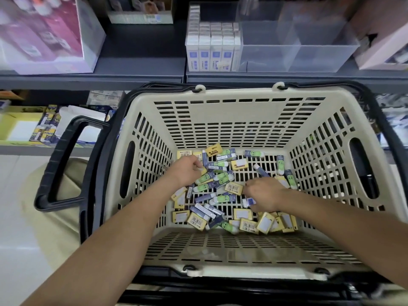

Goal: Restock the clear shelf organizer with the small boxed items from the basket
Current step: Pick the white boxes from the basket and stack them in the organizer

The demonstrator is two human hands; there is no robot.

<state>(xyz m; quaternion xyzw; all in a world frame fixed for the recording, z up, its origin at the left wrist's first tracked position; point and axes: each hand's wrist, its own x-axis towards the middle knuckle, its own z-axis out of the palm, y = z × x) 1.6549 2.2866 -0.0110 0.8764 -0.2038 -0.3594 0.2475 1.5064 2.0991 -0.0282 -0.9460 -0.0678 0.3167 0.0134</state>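
A cream slotted basket [220, 120] with black handles holds several small boxed items [223, 198] in yellow and in blue-green on its floor. My left hand [187, 168] reaches in at the left of the pile, fingers curled round a small yellow box. My right hand [263, 193] is over the right of the pile and grips a blue-and-white box [249, 202]. On the dark shelf above stands the clear shelf organizer [295, 56]; its left compartment holds rows of white-and-blue boxes [212, 49], the right compartments look bare.
A pink-and-white carton [44, 36] stands at the shelf's left, another pale box [384, 45] at its right. A lower shelf at left carries yellow trays and small packs [44, 127]. The basket's black handle [64, 162] juts out to the left over pale floor.
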